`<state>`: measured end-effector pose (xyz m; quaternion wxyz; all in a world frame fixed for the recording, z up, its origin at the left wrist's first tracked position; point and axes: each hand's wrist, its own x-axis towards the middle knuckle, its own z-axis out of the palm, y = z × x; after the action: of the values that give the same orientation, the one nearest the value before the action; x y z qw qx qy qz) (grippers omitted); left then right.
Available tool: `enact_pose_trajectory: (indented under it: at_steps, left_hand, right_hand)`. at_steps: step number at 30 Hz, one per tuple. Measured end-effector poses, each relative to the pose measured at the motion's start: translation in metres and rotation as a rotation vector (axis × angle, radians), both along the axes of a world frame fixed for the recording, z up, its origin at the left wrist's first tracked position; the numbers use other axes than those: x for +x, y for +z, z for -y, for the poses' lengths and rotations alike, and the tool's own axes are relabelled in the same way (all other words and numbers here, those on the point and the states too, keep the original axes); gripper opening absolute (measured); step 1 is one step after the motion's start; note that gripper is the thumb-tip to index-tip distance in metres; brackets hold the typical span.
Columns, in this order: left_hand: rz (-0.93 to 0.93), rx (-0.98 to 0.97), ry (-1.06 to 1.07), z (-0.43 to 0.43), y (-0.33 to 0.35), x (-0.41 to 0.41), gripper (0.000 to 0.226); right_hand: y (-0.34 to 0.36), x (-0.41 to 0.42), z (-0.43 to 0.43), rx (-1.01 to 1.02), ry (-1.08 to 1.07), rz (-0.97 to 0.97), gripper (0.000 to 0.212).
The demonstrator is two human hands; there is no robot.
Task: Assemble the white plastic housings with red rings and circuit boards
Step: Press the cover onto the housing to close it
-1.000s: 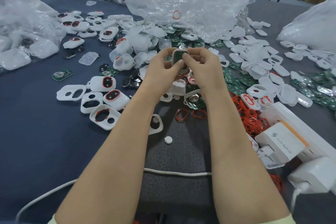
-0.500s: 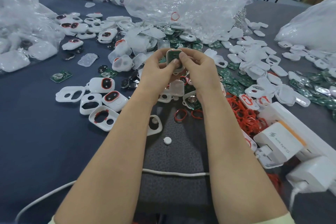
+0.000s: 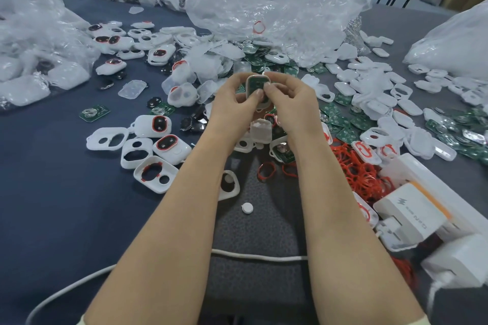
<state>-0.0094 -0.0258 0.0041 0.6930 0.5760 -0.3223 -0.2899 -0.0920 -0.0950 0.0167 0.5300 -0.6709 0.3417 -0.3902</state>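
Note:
Both hands hold one white housing (image 3: 255, 84) with a green circuit board seated in it, raised above the table's middle. My left hand (image 3: 235, 103) grips its left side, thumb pressing on the board. My right hand (image 3: 287, 100) grips the right side, thumb tip beside the left thumb. Loose red rings (image 3: 359, 169) lie in a heap to the right. Green circuit boards (image 3: 340, 119) are scattered behind and right of the hands. White housings, some with red rings fitted (image 3: 171, 145), sit to the left.
Crumpled clear plastic bags (image 3: 264, 2) fill the back and left (image 3: 31, 42). A white power strip with plugged chargers (image 3: 412, 214) lies at the right. A white cable (image 3: 258, 256) crosses the near table. A small white button (image 3: 247, 208) lies between my forearms.
Both hands stayed together on the housing, with only small shifts of the thumbs on the board. The view moved slightly.

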Motion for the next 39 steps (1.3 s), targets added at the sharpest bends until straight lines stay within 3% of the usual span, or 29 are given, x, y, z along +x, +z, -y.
enact_pose_trajectory:
  at_steps: [4,9,11,15,19,27,31,36,39]
  left_hand:
    - [-0.133,-0.029,0.087,-0.001,0.001,0.006,0.018]
    - [-0.197,-0.059,0.178,0.001,0.001,0.009,0.019]
    - [-0.227,-0.083,0.184,0.002,0.001,0.011,0.02]
    - [-0.245,-0.07,0.149,0.003,0.001,0.01,0.019]
    - [-0.263,-0.065,0.151,0.002,0.002,0.01,0.019]
    - [-0.313,-0.053,0.092,0.0,0.003,0.008,0.024]
    - [-0.367,-0.078,0.095,0.0,0.004,0.007,0.019]
    - [-0.415,-0.071,0.102,0.003,0.003,0.009,0.014]
    - [-0.483,-0.047,0.113,0.004,0.005,0.011,0.024]
  right_hand:
    - [0.011,-0.014,0.002,-0.215,-0.026,-0.26,0.011]
    - [0.018,-0.02,-0.006,-0.31,0.336,-0.813,0.028]
    - [0.014,-0.016,-0.008,-0.353,0.36,-0.913,0.024]
    - [0.009,-0.013,-0.003,-0.414,0.12,-0.677,0.006]
    - [0.003,-0.012,-0.002,-0.128,-0.02,-0.295,0.021]
    - [-0.004,-0.006,0.005,0.08,-0.109,0.041,0.016]
    - [-0.006,-0.004,0.004,-0.038,-0.198,0.009,0.027]
    - [-0.014,-0.001,0.001,-0.358,-0.149,-0.404,0.039]
    - [-0.012,-0.002,-0.001,-0.467,-0.226,-0.423,0.038]
